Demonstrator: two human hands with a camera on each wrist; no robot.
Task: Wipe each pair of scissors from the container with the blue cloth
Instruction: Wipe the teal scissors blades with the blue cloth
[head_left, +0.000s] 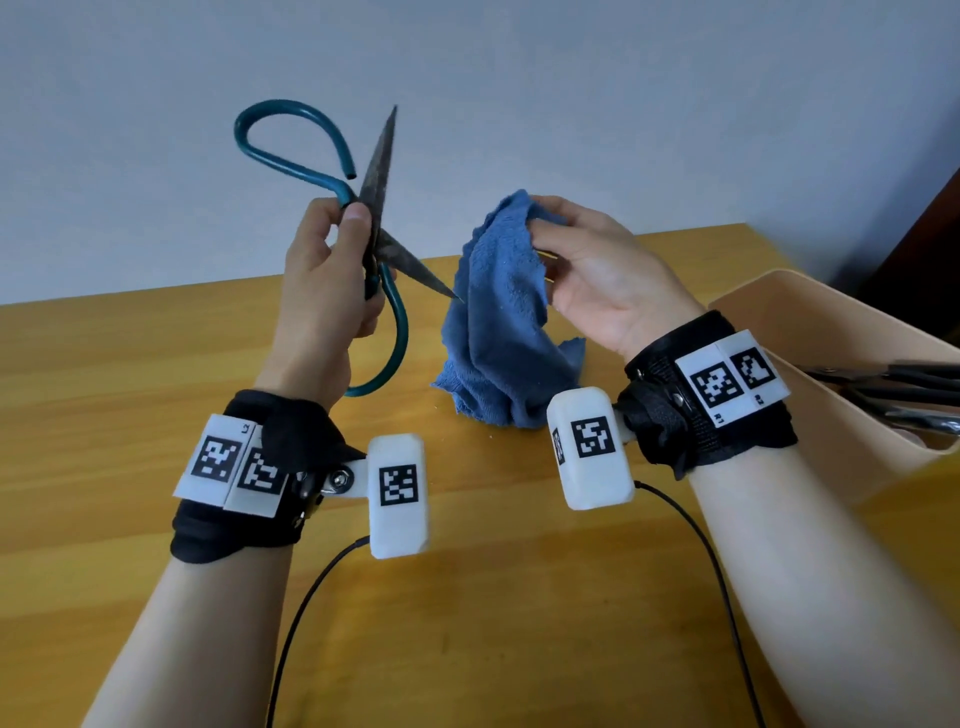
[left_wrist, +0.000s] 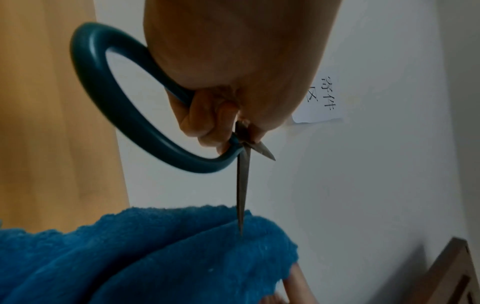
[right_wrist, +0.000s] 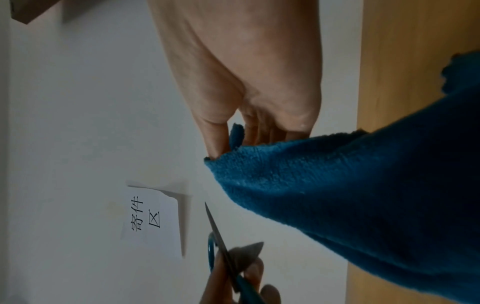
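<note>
Now the left hand (head_left: 322, 280) grips the open scissors (head_left: 375, 208) at the pivot, above the desk (head_left: 156, 395); right hand (head_left: 597, 280) pinches the soft cloth (head_left: 498, 332). Blades look stiff and sharp, so holding near the handles seems safer.

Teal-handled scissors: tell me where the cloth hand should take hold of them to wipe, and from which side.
Grip the upright blade near its base with the blue cloth between the fingers, coming in from the right hand side, flat against its faces. The scissors are spread open, and the left hand already holds the pivot, so only the blades are free.
</note>
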